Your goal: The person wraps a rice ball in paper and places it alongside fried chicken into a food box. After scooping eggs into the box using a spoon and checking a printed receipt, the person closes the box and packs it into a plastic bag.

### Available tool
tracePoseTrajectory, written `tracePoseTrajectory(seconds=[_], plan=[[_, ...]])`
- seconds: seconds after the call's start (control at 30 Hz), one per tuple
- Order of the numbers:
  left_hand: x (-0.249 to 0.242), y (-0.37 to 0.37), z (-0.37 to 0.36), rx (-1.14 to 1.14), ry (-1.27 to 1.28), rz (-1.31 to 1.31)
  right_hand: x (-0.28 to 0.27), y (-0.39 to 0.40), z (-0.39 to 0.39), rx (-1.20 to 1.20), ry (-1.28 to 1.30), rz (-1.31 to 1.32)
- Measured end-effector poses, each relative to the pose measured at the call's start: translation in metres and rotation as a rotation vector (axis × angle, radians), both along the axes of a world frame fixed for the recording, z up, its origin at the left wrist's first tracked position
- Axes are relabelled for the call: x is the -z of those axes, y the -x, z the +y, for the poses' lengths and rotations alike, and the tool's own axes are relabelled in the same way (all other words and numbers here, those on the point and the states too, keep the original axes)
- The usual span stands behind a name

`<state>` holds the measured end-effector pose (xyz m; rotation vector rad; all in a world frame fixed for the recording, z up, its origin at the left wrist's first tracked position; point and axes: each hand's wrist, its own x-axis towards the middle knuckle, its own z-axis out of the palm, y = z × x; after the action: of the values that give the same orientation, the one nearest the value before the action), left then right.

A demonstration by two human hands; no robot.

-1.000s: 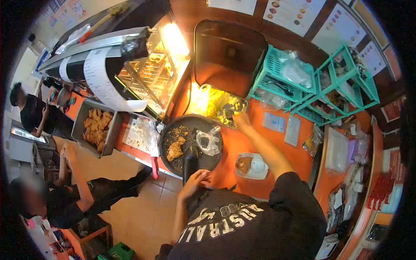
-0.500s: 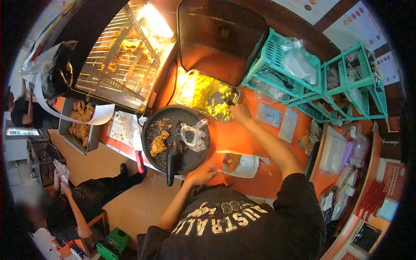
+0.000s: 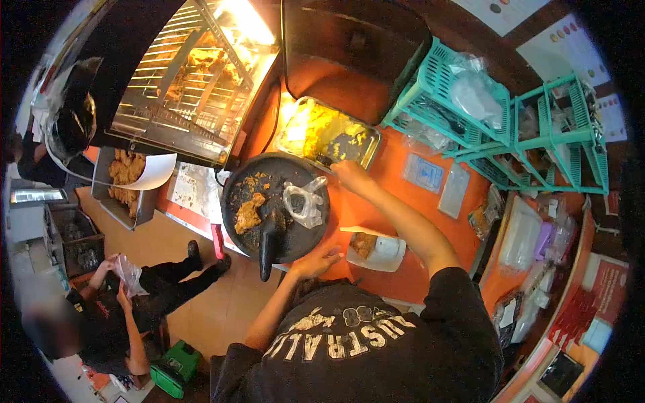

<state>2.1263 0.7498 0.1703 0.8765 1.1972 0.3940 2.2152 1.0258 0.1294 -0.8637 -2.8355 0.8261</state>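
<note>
My left hand (image 3: 316,262) is open, palm turned inward and fingers extended, between the round black stone pan and the open white paper box (image 3: 393,255). The box contains a brown fried piece (image 3: 363,245) and a white rounded lump. My right hand (image 3: 351,176) is closed at the near rim of a metal tray (image 3: 371,151) of yellow crumbled food (image 3: 312,131). A dark bit shows by its fingers, but I cannot tell what they hold. On the black pan (image 3: 306,242) rest a fried piece (image 3: 248,213), crumbs, a crumpled clear plastic bag (image 3: 306,203) and a black-handled pestle (image 3: 267,248).
A lit glass warmer (image 3: 181,87) stands at the back left. Fried chicken fills a metal bin (image 3: 124,178). A red-handled knife (image 3: 217,240) lies by the pan. Teal racks (image 3: 443,101) are at right. A person (image 3: 114,302) at left handles a plastic bag.
My right hand has moved left along the tray's near rim. My left hand stays beside the pan. The person at left has lowered and spread the plastic bag.
</note>
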Motion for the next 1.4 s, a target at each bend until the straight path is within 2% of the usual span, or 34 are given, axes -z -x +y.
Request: tracePoseTrajectory(seconds=[0.03,0.07,0.1,0.17,0.23,0.33,0.37,0.43,0.47,0.5,0.57,0.6,0.63,0.7,0.73,0.83,0.97,1.0,1.13,1.2,1.33,1.4], plan=[[0.001,0.0,-0.001,-0.01,0.036,-0.028,-0.004,-0.001,0.004,-0.037,0.108,0.006],[0.003,0.0,-0.002,-0.021,0.07,-0.055,-0.007,0.0,0.007,-0.066,-0.021,-0.007],[0.0,0.0,-0.002,-0.03,0.071,-0.058,-0.004,0.003,0.013,-0.075,-0.02,-0.009],[-0.005,0.002,0.0,-0.012,0.052,-0.03,-0.001,0.007,0.026,-0.004,0.145,-0.091],[0.007,0.002,-0.005,-0.039,0.041,-0.057,0.003,0.001,0.036,0.012,0.182,-0.003],[0.009,0.003,-0.009,-0.087,0.033,-0.075,0.016,-0.003,0.053,0.04,0.483,0.037],[0.006,0.003,-0.009,-0.109,0.038,-0.069,0.02,-0.005,0.054,0.032,0.481,0.038],[0.01,0.003,-0.012,-0.13,0.034,-0.068,0.027,-0.009,0.053,0.208,0.819,0.106],[0.012,0.002,-0.014,-0.143,0.032,-0.068,0.035,-0.009,0.056,0.217,0.931,0.09],[0.012,0.002,-0.016,-0.148,0.031,-0.065,0.042,-0.009,0.056,0.211,0.931,0.091],[0.013,0.003,-0.018,-0.176,-0.007,-0.062,0.055,-0.009,0.055,0.126,0.464,0.141],[0.013,0.003,-0.019,-0.186,-0.019,-0.06,0.028,-0.006,0.044,0.135,0.228,0.11],[0.012,0.004,-0.02,-0.159,-0.008,-0.034,0.01,-0.001,0.036,0.135,0.229,0.111],[0.009,0.004,-0.019,-0.127,0.004,-0.009,-0.01,0.003,0.025,-0.019,-0.208,-0.046],[0.006,0.004,-0.018,-0.107,0.002,0.016,0.004,0.005,0.025,-0.051,-0.184,0.116],[0.021,-0.002,-0.02,-0.107,-0.017,0.004,0.016,-0.003,0.023,-0.141,-0.329,0.088],[0.018,-0.001,-0.018,-0.131,-0.013,-0.059,0.002,-0.02,0.039,-0.163,-0.117,0.019],[0.015,0.0,-0.018,-0.131,-0.008,-0.069,0.04,-0.026,0.052,-0.059,0.115,-0.134],[0.003,0.002,-0.016,-0.156,0.043,-0.068,0.023,-0.041,0.051,-0.028,0.241,0.04],[-0.006,0.003,-0.014,-0.135,0.088,-0.073,0.024,-0.043,0.052,0.186,0.589,0.032],[-0.006,0.002,-0.018,-0.175,0.009,-0.071,0.043,-0.038,0.068,0.131,0.647,0.053],[-0.005,0.003,-0.019,-0.192,-0.018,-0.088,0.044,-0.034,0.075,0.14,0.787,-0.006]])
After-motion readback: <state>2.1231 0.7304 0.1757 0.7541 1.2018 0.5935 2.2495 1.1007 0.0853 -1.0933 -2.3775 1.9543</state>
